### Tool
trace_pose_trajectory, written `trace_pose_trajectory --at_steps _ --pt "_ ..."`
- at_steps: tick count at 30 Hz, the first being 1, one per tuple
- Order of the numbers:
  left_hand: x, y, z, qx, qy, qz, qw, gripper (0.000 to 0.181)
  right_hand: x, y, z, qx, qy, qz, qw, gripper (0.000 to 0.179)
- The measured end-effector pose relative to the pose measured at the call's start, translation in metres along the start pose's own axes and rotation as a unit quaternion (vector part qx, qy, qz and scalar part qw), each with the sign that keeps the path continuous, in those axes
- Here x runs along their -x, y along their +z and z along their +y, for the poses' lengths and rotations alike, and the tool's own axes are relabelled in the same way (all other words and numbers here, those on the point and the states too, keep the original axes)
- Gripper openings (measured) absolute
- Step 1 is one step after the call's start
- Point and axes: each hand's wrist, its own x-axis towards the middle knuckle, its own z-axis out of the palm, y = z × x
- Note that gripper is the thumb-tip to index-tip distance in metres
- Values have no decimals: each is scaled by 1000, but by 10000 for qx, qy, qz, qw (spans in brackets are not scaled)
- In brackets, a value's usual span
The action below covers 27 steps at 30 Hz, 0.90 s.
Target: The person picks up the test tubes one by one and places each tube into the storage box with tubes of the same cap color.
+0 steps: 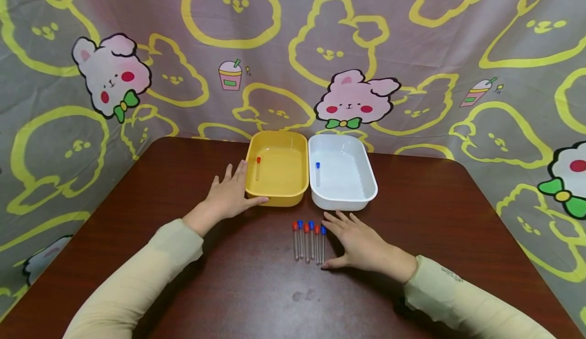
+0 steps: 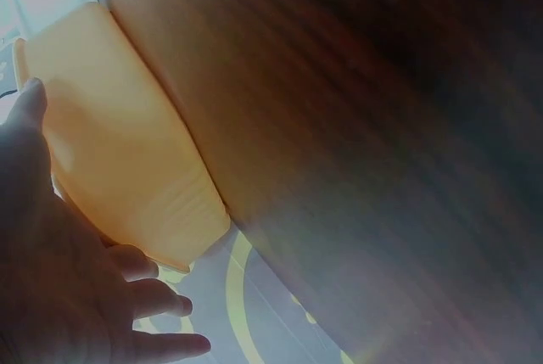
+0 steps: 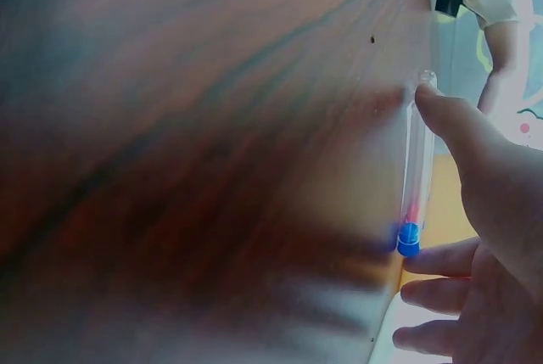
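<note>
"What's in the trays?"

"One red-capped tube (image 1: 258, 171) in the yellow tray (image 1: 277, 201), one blue-capped tube (image 1: 318, 176) in the white tray (image 1: 348, 184) just beside it."

"And the six tubes (image 1: 307, 245)?"

"On the table (image 1: 238, 288), caps alternating red and blue, pointing toward the trays. The right hand (image 1: 363, 245) is just right of them, fingers spread, thumb by the near end of the closest; I can't tell if it touches."

"Left hand (image 1: 227, 192)?"

"Spread along the yellow tray's left side, thumb at its near corner."

"Edges?"

"Trays near the back edge by the curtain (image 1: 270, 66); table stretches well past the six tubes on both sides."
</note>
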Motion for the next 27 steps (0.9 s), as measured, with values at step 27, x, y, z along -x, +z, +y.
trace_pose_trajectory --at_steps 27 --pt "1 1 0 87 -8 -61 9999 117 -2 -1 -1 -49 -22 29 10000 93"
